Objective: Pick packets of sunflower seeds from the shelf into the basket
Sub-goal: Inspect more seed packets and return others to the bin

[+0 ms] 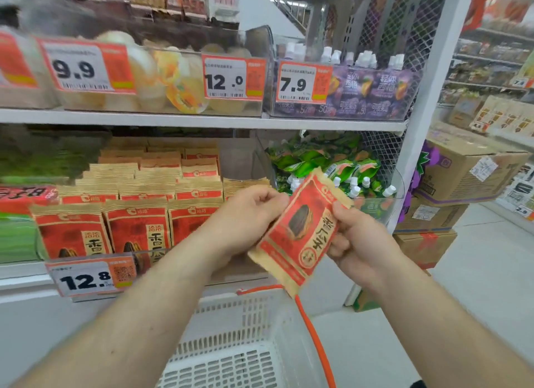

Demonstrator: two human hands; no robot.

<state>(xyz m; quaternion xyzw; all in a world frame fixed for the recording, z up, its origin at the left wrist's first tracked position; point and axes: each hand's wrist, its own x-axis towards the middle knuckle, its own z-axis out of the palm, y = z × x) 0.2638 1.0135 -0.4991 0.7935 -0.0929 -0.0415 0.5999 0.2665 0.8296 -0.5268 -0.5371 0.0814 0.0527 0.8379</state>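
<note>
1. Red-and-kraft paper marks the item in hand: one sunflower seed packet (300, 231), held tilted in the air in front of the shelf (202, 118), above the basket.
2. The left hand (245, 214) has its fingers curled against the packet's upper left edge. The right hand (355, 237) pinches the right edge, thumb on the printed face. Both hands are grasping the same packet.
3. The white plastic basket (231, 364) sits directly below, its orange handle (315, 332) running down from near the packet's lower corner. No packet is visible in the part of the basket shown.
4. More packets of the same print stand in rows on the lower shelf (135, 231), behind a price tag reading 12.8 (86, 280).
5. Judged step: transfer of the held packet into the basket.
6. Recommended handling: keep one firm pinch on an edge seam, release the other hand, and lower the packet past the handle rather than across it. Let go low inside the basket so it lands flat and leaves room for others.
7. Risk noted: the packet's lower corner is close to the handle and could catch on it. The green spouted pouches (332, 168) in the neighbouring bin are not the target product.
</note>
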